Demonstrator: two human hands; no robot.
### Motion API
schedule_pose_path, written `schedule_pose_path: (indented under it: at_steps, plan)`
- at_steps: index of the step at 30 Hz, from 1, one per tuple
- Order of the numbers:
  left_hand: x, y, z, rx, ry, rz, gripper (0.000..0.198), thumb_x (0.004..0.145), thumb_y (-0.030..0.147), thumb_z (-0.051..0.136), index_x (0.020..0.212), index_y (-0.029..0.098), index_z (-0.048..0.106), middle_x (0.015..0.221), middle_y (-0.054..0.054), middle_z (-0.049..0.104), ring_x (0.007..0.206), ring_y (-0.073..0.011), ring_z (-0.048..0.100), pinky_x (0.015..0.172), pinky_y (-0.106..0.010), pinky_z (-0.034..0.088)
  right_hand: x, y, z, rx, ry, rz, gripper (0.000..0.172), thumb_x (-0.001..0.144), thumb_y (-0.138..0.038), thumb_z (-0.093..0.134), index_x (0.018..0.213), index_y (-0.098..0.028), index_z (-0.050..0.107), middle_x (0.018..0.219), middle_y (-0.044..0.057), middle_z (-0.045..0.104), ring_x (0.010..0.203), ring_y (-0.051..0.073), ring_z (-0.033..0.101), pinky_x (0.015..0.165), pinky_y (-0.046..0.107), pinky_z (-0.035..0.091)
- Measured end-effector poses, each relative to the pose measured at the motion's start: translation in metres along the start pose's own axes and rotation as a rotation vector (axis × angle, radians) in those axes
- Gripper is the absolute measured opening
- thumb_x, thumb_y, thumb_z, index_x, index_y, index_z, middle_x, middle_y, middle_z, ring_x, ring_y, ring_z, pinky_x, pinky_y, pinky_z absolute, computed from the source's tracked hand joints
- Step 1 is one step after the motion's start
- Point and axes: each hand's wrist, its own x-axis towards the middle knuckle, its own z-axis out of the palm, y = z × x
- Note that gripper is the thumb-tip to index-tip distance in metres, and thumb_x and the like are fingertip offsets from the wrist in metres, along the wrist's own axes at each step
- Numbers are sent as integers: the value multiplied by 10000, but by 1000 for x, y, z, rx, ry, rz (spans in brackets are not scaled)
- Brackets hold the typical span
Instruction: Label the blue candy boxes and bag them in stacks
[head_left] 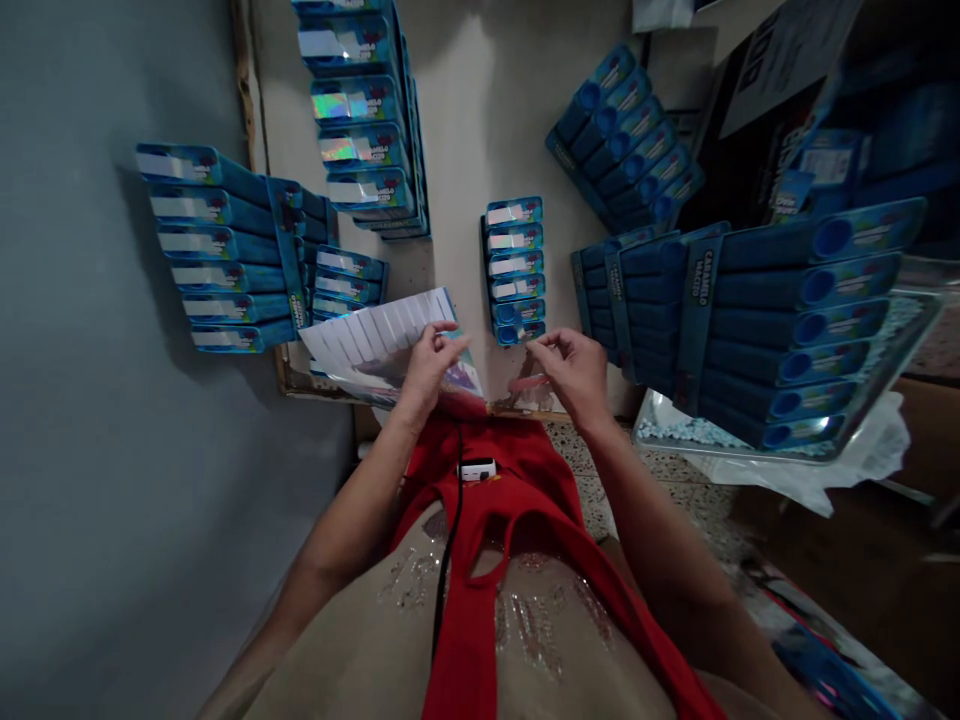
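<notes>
A sheet of pale strip labels (367, 335) slants over the table's front edge, and my left hand (429, 372) is closed at its right side, thumb and forefinger above it. Just right of the middle stack of blue boxes (516, 262), my right hand (576, 375) pinches with thumb and forefinger near the lowest box. What sits between those fingertips is too small to make out. White strips mark the upper boxes of that stack; round blue spots show on the lower two. A reddish strip (529, 383) is below the right fingertips.
More stacked blue boxes stand at the left (225, 250), back left (360, 120), back right (626, 140) and right (780, 320). Under the right stack is a metal tray (919, 335) with small pale blue pieces. A grey wall (135, 480) borders the left.
</notes>
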Motion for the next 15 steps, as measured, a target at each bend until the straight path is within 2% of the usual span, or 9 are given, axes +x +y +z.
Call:
schedule_pose_path:
  at_steps: [2, 5, 8, 11, 15]
  plan:
    - [-3, -3, 5, 103, -70, 35, 501, 664, 435, 915, 1030, 192, 675, 751, 52, 589, 677, -87, 545, 684, -227, 464, -3, -5, -2, 86, -44, 10, 312, 791, -541, 707, 743, -233, 705, 630, 4, 610, 592, 165, 513, 576, 286, 363]
    - [-4, -3, 13, 84, -173, -62, 642, 639, 594, 928, 1057, 176, 680, 919, -27, 698, 745, -108, 627, 749, -261, 516, -8, -15, -6, 152, -111, 32, 298, 752, -521, 717, 711, -228, 692, 600, 1, 605, 560, 155, 492, 553, 284, 358]
    - [2, 1, 15, 70, -256, -139, 721, 570, 694, 933, 1001, 162, 706, 982, -83, 733, 754, -119, 651, 754, -276, 528, -12, -22, -9, 209, -188, 24, 263, 728, -487, 714, 697, -227, 690, 590, -6, 603, 543, 145, 483, 532, 275, 345]
    - [8, 2, 13, 83, -280, -124, 666, 546, 639, 964, 962, 172, 733, 919, -59, 736, 733, -116, 645, 746, -273, 516, -12, -20, -10, 229, -266, 18, 260, 707, -479, 726, 674, -225, 683, 589, -8, 610, 540, 139, 481, 523, 269, 328]
    - [13, -5, 10, 167, -241, 22, 461, 572, 504, 963, 796, 173, 732, 728, -15, 692, 643, -106, 571, 652, -255, 449, -2, -11, -10, 213, -312, 30, 292, 707, -505, 748, 685, -220, 686, 608, 8, 649, 562, 156, 543, 544, 277, 371]
